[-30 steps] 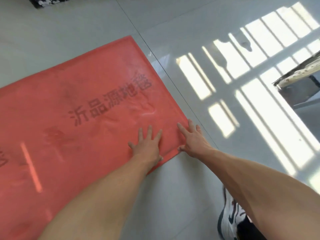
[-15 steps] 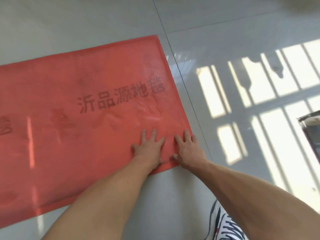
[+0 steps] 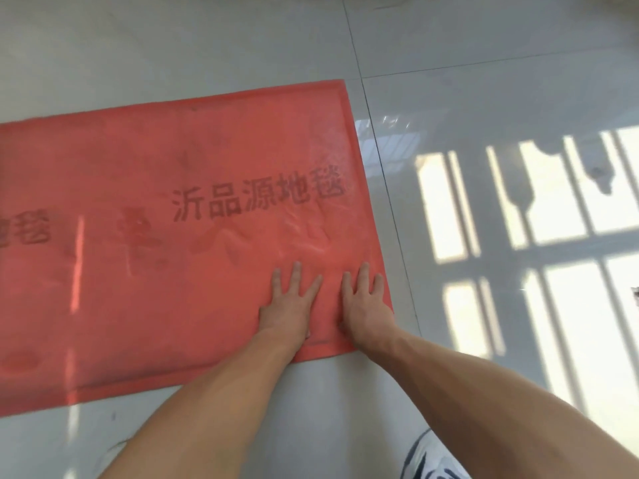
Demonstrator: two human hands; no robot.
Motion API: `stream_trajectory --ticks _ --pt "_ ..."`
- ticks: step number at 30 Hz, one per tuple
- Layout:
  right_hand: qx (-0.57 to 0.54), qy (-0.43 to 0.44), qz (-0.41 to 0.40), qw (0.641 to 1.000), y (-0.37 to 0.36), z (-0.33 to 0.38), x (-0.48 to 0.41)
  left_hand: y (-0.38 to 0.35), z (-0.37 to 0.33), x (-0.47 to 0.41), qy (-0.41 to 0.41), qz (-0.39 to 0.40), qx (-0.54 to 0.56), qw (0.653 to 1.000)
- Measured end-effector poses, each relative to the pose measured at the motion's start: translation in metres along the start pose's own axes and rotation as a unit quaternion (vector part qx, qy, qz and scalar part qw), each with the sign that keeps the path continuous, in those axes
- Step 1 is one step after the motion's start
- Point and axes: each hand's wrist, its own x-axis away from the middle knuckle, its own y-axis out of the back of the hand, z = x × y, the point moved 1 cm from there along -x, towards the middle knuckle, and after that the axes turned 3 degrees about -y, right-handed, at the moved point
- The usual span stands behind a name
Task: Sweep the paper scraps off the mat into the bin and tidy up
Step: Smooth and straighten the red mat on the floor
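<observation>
A red mat with dark printed characters lies flat on the grey tiled floor. My left hand and my right hand rest palm down, side by side, on the mat's near right corner, fingers spread and flat. Neither hand holds anything. No paper scraps and no bin are in view.
Glossy floor tiles surround the mat, with bright window reflections to the right. A white and black sneaker stands at the bottom right. A dark object barely shows at the right edge.
The mat now sits squarer to the view, its right edge swung toward me. My right hand has come from the mat's edge onto its surface, next to my left hand.
</observation>
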Motion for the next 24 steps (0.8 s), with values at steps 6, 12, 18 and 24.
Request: stream_trajectory --ticks 6,12,18,24 --pt "-0.145 -0.017 -0.01 0.989 0.076 -0.003 0.013 0.035 0.009 0.009 0.009 -0.001 0.016 1.0" --pt "-0.149 -0.056 -0.064 0.985 0.17 0.006 -0.003 0.159 0.033 -0.012 -0.111 -0.12 -0.054 0.985" --pt "-0.142 -0.106 -0.046 0.983 0.221 0.004 0.008 0.212 0.035 -0.003 -0.121 -0.084 -0.063 0.987" --pt "-0.165 -0.109 -0.042 0.979 0.206 -0.021 -0.045 0.199 0.02 -0.051 -0.111 -0.06 -0.035 0.991"
